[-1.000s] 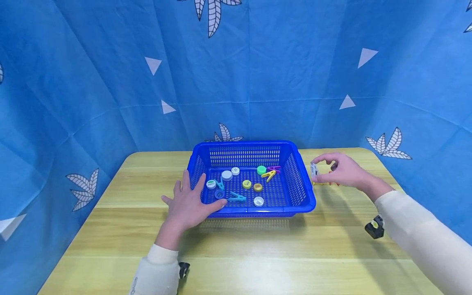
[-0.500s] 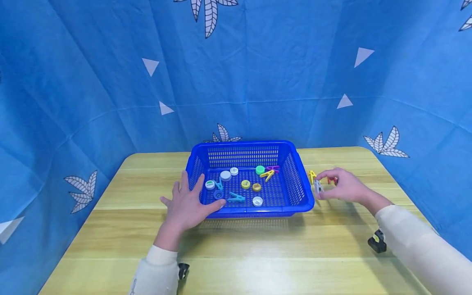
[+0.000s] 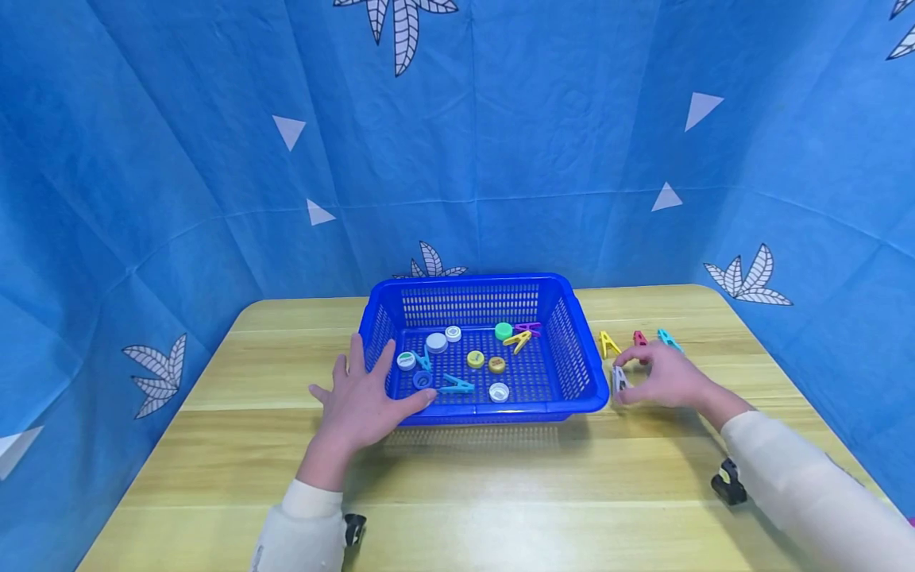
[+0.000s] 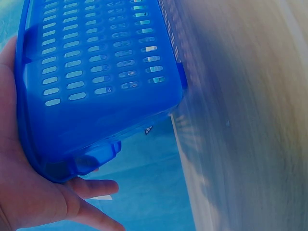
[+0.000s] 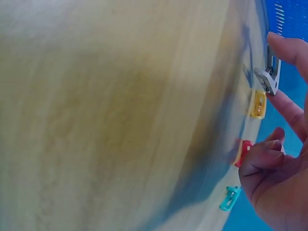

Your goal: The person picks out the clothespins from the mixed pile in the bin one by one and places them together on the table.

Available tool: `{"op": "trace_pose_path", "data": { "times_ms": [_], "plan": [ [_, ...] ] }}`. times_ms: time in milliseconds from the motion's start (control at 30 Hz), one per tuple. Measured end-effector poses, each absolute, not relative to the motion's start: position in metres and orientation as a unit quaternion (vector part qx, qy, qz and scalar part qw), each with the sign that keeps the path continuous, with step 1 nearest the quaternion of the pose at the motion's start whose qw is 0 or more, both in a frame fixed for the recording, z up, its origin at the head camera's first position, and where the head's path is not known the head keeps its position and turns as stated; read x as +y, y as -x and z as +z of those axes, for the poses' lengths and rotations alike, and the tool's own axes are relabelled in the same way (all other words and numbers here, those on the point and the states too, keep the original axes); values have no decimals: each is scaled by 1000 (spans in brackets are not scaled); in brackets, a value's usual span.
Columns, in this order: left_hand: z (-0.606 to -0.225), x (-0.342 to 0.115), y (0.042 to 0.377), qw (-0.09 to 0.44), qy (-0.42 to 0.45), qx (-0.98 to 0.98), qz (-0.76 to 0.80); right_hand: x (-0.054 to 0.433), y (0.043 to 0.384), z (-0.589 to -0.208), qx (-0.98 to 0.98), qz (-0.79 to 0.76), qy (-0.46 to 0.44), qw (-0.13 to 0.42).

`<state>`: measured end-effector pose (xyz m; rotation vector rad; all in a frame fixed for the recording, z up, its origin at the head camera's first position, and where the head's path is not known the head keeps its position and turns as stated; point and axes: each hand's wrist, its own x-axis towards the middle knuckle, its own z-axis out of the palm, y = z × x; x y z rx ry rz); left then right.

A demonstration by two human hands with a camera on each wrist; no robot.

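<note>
My right hand [image 3: 670,376] pinches a greyish-white clothespin [image 3: 619,381] between thumb and index finger, low over the table just right of the blue basket [image 3: 493,411]. In the right wrist view the clothespin [image 5: 270,77] hangs from the fingertips close to the wood. My left hand [image 3: 360,407] rests on the basket's near left corner with its fingers spread. Inside the basket lie several bottle caps, among them a green cap [image 3: 503,331], plus a yellow clothespin [image 3: 519,342], a pink clothespin [image 3: 528,327] and blue clothespins, one blue clothespin [image 3: 457,384] near the front wall.
Beyond my right hand, a yellow clothespin [image 3: 608,345], a red clothespin [image 3: 639,338] and a teal clothespin [image 3: 669,340] stand in a row on the wooden table [image 3: 500,492]. A blue patterned cloth [image 3: 572,159] hangs behind and at both sides.
My right hand has come nearer and lower with the white clothespin, from beside the basket's right rim. The yellow, red and teal clothespins now show behind it. The left hand stays put.
</note>
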<state>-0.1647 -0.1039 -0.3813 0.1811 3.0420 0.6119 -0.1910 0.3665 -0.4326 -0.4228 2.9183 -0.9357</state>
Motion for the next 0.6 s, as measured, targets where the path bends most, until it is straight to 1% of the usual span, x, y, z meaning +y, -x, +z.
{"op": "trace_pose_path", "data": {
  "times_ms": [300,600],
  "plan": [
    [-380,-104,164,23,-57,978,197,367,190,-442,954,-270,131,24],
    [-379,-104,164,25,-56,979,196,364,187,-442,951,-280,127,22]
  ]
}}
